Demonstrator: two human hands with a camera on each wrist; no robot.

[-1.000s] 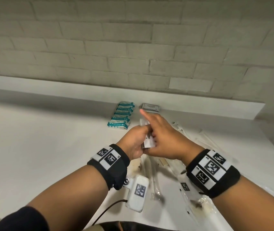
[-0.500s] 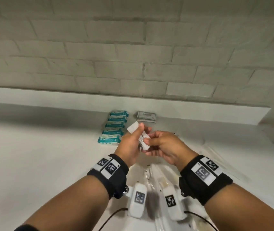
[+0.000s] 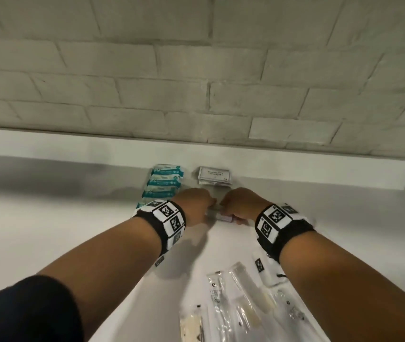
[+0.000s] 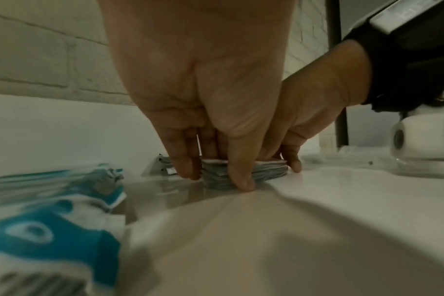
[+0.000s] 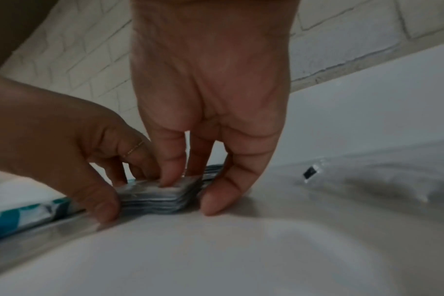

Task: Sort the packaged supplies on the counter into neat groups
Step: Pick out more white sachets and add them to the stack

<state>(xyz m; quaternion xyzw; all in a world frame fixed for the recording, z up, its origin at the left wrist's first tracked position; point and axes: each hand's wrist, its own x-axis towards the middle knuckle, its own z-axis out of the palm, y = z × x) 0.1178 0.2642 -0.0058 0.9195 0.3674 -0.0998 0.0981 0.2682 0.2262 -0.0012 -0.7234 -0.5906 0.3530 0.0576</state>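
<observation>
A small stack of flat white sachets (image 3: 223, 217) lies on the white counter (image 3: 73, 218), in front of a stack of white printed packets (image 3: 214, 175) by the wall. My left hand (image 3: 194, 203) pinches the stack's left end between thumb and fingers (image 4: 188, 170). My right hand (image 3: 240, 203) pinches its right end, thumb in front and fingers on top and behind. In the right wrist view the stack (image 5: 152, 198) sits squared between both thumbs. A row of teal-and-white packs (image 3: 164, 183) lies just left of my left hand.
Long clear-wrapped items (image 3: 233, 304) lie jumbled on the counter near me, under my right forearm. A low white ledge (image 3: 295, 166) and a brick wall close off the back. Bare counter stretches to the left.
Both hands went from holding sachets up in the air to reaching forward and down. The stack now rests on the counter near the wall, held from both ends.
</observation>
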